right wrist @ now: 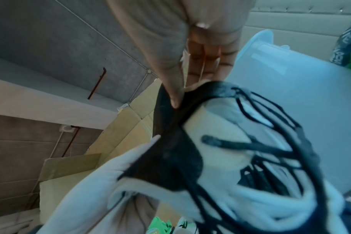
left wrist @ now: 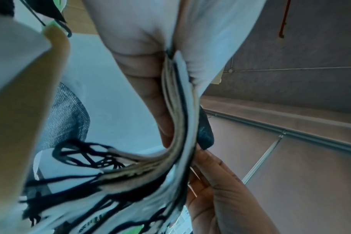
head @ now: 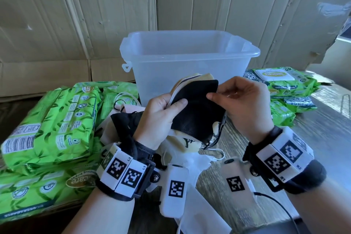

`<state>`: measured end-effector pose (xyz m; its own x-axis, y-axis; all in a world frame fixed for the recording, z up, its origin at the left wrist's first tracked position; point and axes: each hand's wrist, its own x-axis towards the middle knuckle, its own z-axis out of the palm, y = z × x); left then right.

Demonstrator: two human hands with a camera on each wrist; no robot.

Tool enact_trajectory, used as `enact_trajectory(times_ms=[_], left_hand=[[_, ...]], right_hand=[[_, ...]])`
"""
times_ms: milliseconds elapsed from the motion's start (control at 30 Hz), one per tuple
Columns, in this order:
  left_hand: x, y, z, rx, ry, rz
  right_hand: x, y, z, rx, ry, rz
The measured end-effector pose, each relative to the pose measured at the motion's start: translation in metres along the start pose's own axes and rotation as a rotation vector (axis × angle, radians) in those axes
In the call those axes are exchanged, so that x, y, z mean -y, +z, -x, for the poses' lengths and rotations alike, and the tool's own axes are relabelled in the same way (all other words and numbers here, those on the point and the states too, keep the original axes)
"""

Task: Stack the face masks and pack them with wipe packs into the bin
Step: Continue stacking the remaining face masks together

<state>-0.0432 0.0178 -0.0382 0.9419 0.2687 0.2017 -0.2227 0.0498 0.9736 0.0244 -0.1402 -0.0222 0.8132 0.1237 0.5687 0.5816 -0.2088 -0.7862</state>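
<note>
Stacking underway: left hand [head: 161, 114] gripping mask stack [head: 195, 108], right hand [head: 245, 100] apparently pinching its edge; bin [head: 190, 53] next.

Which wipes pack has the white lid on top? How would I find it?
Find the clear plastic bin in the middle of the table. Just right of it lies a pile of green wipe packs, and the topmost pack is yours. It alone shows a white flip lid; the packs on the left show only labels.
</note>
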Motion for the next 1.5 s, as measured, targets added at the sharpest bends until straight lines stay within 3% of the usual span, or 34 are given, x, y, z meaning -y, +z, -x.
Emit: enact_trajectory(times_ms=[333, 533, 700, 900, 967, 1100, 1167, 1233, 1300, 1367, 1500], left_hand=[[-0.001, 0.0, 0.002, 0.148, 0.198, 0.053], [0.0, 0.002, 0.002, 0.11, 0.126, 0.037], [0.0, 0.0, 0.001, 0.092, 0.089, 0.1], [-0.001, -0.003, 0.002, 0.178, 0.013, 0.143], [0.0, -0.003, 0.0, 0.157, 0.004, 0.14], [0.002, -0.005, -0.002, 0.133, 0.017, 0.145], [0.002, -0.005, -0.001, 0.136, -0.011, 0.156], [0.001, -0.004, 0.0, 0.128, -0.029, 0.174], [0.001, -0.003, 0.001, 0.157, 0.015, 0.157], [0.0, -0.001, 0.003, 0.206, 0.071, 0.123], [0.005, 0.001, 0.001, 0.165, 0.141, 0.02]], right_hand=[[0.004, 0.002, 0.001, 0.029, -0.151, 0.135], [0.003, -0.002, -0.001, 0.146, -0.121, 0.114], [0.004, -0.007, -0.004, 0.122, -0.084, 0.001], [0.009, -0.013, -0.005, 0.424, 0.008, -0.266], [0.007, -0.014, -0.009, 0.376, -0.002, -0.199], [0.011, -0.025, -0.023, 0.138, -0.046, -0.156], [0.014, -0.028, -0.024, 0.228, -0.023, -0.228], [0.018, -0.026, -0.019, 0.412, 0.022, -0.281], [0.017, -0.019, -0.014, 0.523, 0.052, -0.253], [0.014, -0.013, -0.012, 0.517, 0.065, -0.21], [0.01, -0.008, -0.011, 0.408, 0.074, -0.151]])
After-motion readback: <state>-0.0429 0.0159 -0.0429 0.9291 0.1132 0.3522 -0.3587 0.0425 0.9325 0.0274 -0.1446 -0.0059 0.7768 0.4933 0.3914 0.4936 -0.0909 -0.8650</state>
